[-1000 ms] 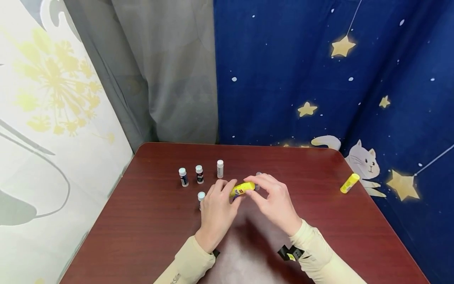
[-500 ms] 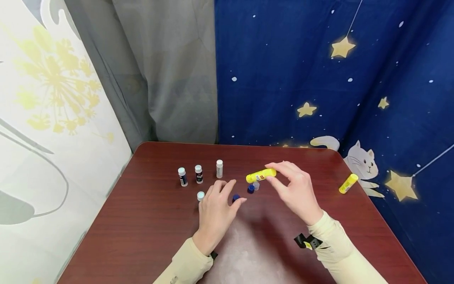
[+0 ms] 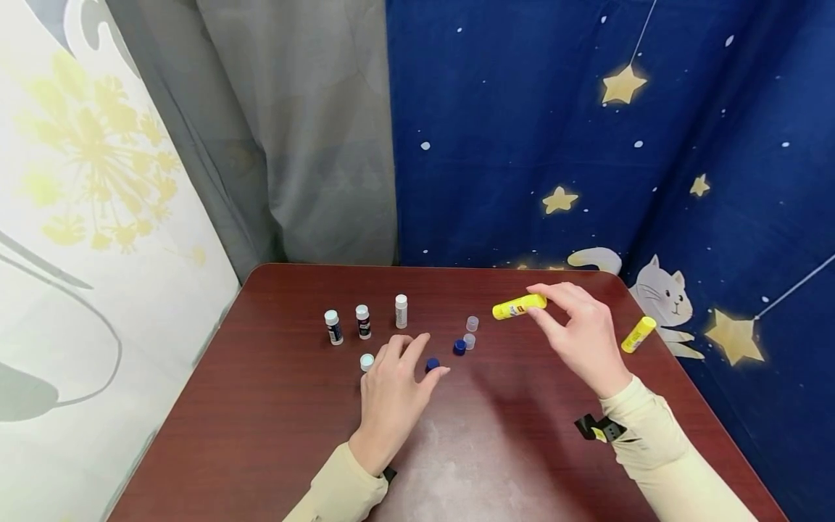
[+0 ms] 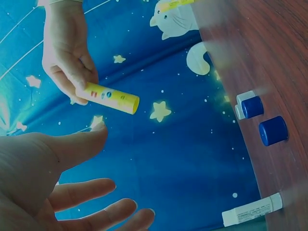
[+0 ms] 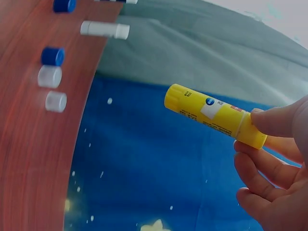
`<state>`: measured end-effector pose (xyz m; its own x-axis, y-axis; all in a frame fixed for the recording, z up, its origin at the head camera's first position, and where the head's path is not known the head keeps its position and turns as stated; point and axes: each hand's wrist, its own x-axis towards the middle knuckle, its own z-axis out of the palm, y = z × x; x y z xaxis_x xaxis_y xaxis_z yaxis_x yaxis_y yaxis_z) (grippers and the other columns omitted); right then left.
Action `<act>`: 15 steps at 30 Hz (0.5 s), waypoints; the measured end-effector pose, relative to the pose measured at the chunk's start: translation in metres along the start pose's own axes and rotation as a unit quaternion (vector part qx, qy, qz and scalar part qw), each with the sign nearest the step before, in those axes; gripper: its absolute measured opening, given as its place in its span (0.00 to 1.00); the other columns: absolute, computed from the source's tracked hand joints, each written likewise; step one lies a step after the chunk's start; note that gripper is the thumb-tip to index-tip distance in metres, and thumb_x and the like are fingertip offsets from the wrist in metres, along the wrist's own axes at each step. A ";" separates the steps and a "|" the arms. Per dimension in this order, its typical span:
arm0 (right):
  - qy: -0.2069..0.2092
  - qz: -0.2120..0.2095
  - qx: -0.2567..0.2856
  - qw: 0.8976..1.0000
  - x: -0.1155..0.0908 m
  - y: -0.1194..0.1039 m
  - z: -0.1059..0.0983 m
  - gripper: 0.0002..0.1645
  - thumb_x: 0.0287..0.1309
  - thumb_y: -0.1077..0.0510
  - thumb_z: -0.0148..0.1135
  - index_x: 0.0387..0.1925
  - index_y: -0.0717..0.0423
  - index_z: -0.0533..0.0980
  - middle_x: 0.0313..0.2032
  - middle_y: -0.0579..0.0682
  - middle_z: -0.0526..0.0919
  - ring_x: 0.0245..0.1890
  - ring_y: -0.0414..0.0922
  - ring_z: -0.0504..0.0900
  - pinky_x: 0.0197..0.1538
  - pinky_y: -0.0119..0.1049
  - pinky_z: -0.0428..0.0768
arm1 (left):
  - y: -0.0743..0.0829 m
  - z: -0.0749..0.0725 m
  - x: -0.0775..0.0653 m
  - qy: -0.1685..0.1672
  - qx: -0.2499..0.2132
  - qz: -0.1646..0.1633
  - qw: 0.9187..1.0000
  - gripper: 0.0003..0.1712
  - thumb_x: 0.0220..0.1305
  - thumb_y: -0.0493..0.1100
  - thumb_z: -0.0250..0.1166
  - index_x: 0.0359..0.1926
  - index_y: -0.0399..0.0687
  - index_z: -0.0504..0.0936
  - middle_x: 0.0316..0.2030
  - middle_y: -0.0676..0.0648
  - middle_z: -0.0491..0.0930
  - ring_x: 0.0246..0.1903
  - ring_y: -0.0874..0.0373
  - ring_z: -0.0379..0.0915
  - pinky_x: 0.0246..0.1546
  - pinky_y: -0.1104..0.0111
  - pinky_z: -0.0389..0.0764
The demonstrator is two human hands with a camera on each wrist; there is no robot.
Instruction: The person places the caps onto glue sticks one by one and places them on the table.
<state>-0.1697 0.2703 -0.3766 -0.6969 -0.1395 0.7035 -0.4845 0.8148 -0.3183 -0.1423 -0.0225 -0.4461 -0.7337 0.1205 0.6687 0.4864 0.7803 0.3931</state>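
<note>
My right hand (image 3: 583,337) pinches a yellow glue stick (image 3: 515,307) by one end, thumb against fingers, holding it tilted above the table. In the right wrist view the label of this glue stick (image 5: 211,113) faces the camera. My left hand (image 3: 390,395) hovers lower with thumb and fingers spread and nothing between them. Close to its thumb lies a small blue cap (image 3: 433,365). Another blue cap (image 3: 459,347) stands to the right beside a translucent cap (image 3: 470,341), with a second translucent cap (image 3: 472,323) behind.
Two dark-labelled bottles with white lids (image 3: 333,328) and a white tube (image 3: 401,312) stand at the back left. A white-lidded bottle (image 3: 367,362) is partly hidden by the left hand. Another yellow glue stick (image 3: 638,334) stands near the right table edge.
The right hand has carried the yellow glue stick away from the left hand, rightward and slightly up. The left hand has let go of it and stays in nearly the same place.
</note>
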 end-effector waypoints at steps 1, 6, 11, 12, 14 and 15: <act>0.000 0.003 -0.003 1.000 0.000 0.003 -0.002 0.24 0.51 0.58 0.79 0.52 0.45 0.84 0.45 0.41 0.85 0.45 0.41 0.81 0.43 0.35 0.75 | 0.000 0.000 -0.001 0.000 0.001 0.001 1.000 0.32 0.51 0.60 0.79 0.57 0.56 0.85 0.43 0.53 0.77 0.36 0.57 0.75 0.23 0.62 0.77; 0.006 0.010 -0.023 1.000 0.000 0.022 -0.013 0.23 0.51 0.60 0.78 0.51 0.47 0.85 0.44 0.44 0.86 0.44 0.43 0.81 0.42 0.36 0.73 | 0.000 0.000 -0.003 -0.003 0.003 0.003 1.000 0.33 0.51 0.59 0.79 0.57 0.55 0.85 0.43 0.53 0.77 0.35 0.57 0.75 0.22 0.64 0.76; 0.015 0.011 -0.047 0.999 0.001 0.043 -0.023 0.23 0.51 0.62 0.78 0.50 0.50 0.85 0.42 0.48 0.86 0.41 0.47 0.82 0.38 0.38 0.70 | -0.001 -0.001 -0.003 -0.004 0.005 0.001 1.000 0.33 0.50 0.59 0.80 0.57 0.55 0.84 0.43 0.52 0.77 0.35 0.58 0.75 0.21 0.65 0.75; 0.016 0.013 -0.051 0.998 0.001 0.047 -0.025 0.22 0.51 0.62 0.78 0.50 0.50 0.85 0.42 0.49 0.86 0.41 0.47 0.81 0.38 0.38 0.70 | -0.001 -0.001 -0.003 -0.006 0.006 0.001 1.000 0.33 0.51 0.59 0.79 0.57 0.55 0.84 0.43 0.52 0.77 0.35 0.58 0.75 0.21 0.65 0.75; 0.015 0.018 -0.055 0.998 0.000 0.053 -0.028 0.22 0.51 0.62 0.78 0.50 0.50 0.85 0.41 0.49 0.86 0.40 0.48 0.81 0.38 0.38 0.69 | -0.002 -0.001 -0.003 -0.010 0.009 0.002 1.000 0.33 0.51 0.59 0.79 0.57 0.55 0.84 0.43 0.52 0.77 0.34 0.58 0.75 0.22 0.64 0.76; 0.014 0.021 -0.057 0.998 0.000 0.056 -0.029 0.22 0.52 0.62 0.77 0.50 0.51 0.85 0.41 0.49 0.85 0.40 0.48 0.81 0.38 0.38 0.69 | -0.002 -0.001 -0.003 -0.011 0.008 0.002 1.000 0.33 0.51 0.59 0.79 0.57 0.55 0.84 0.43 0.52 0.77 0.34 0.58 0.75 0.23 0.64 0.76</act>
<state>-0.1809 0.3321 -0.3761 -0.6997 -0.0894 0.7088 -0.3907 0.8785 -0.2749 -0.1403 -0.0251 -0.4487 -0.7427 0.1373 0.6554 0.4812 0.7901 0.3798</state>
